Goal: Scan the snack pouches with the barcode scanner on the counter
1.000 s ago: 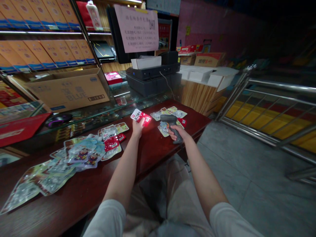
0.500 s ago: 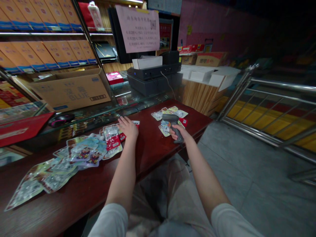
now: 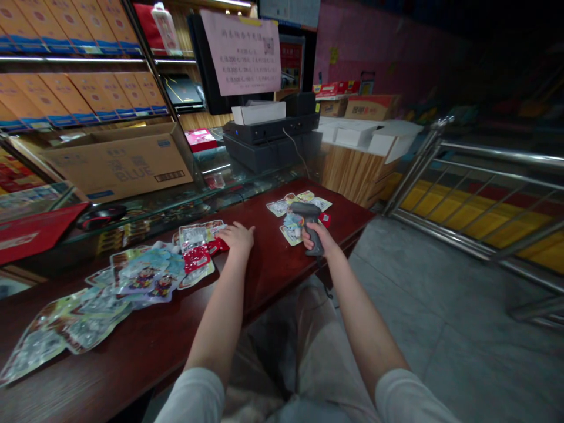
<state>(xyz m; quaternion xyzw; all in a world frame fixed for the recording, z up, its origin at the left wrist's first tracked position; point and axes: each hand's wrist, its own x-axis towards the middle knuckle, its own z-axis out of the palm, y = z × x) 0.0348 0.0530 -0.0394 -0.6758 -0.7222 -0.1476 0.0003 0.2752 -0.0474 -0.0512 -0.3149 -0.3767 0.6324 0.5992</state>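
Note:
My left hand [image 3: 238, 237] lies flat, fingers stretched, on a red packet [image 3: 217, 245] at the right end of a long spread of snack packets [image 3: 145, 273] on the dark red counter [image 3: 264, 270]. My right hand [image 3: 318, 237] is wrapped round the handle of a grey barcode scanner [image 3: 305, 215], held over a smaller group of packets [image 3: 291, 205] near the counter's right corner.
A glass display case [image 3: 176, 200] with a cardboard box [image 3: 117, 161] stands behind the counter. A black cash register and printer [image 3: 273, 138] sit further back, under a pink notice. Metal railings [image 3: 484, 188] run along the right. My knees are under the counter edge.
My left hand held a red packet up in the scanner's red light, then lowered it onto the left pile and now rests on it. The scanner hand has barely moved.

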